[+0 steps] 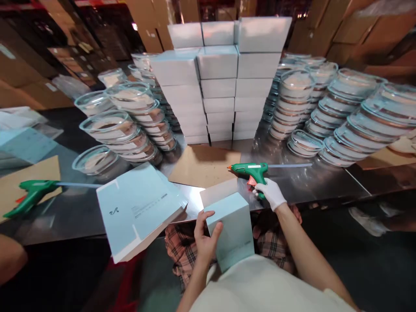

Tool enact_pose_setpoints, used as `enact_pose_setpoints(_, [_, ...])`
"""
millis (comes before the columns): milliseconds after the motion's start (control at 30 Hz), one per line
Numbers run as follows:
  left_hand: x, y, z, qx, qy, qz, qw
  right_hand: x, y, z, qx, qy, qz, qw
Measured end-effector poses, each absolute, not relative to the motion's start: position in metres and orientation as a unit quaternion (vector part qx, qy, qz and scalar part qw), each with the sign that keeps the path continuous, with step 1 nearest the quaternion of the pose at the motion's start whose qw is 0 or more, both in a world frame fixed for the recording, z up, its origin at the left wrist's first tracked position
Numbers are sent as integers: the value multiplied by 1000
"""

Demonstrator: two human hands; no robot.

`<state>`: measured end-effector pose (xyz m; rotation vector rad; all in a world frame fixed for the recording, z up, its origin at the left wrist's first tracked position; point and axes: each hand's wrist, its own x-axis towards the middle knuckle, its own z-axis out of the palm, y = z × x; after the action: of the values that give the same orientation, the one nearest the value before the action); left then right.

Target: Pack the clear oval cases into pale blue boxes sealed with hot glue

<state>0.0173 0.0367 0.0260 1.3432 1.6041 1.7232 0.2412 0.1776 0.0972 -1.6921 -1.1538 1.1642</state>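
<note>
The left hand [207,238] clamps the box [234,234] just right of it, seemingly for steadiness, while the gloved right hand [273,193] wraps the glue gun [251,168], aimed leftward over cardboard [204,164], perhaps to catch drips.

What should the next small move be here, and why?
Probably the right hand should bring the green glue gun to the pale flap on the light-blue box. The flap looks open, the left hand steadies the box, and the orange nozzle points to the person's left, clear of the flap.
</note>
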Motion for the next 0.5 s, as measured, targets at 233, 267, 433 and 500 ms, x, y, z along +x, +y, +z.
enact_pose_setpoints(233, [31,50,57,472,574,629,227,244,125,148,-503,-496,538,460])
enact_pose_setpoints(267, [33,51,60,476,573,630,218,247,116,152,-490,-505,565,432])
enact_pose_setpoints(433, [43,53,66,504,569,618,199,253,75,142,-527,-602,493,343])
enact_pose_setpoints(500, [46,54,66,512,566,615,197,248,69,134,-505,-664,435,339])
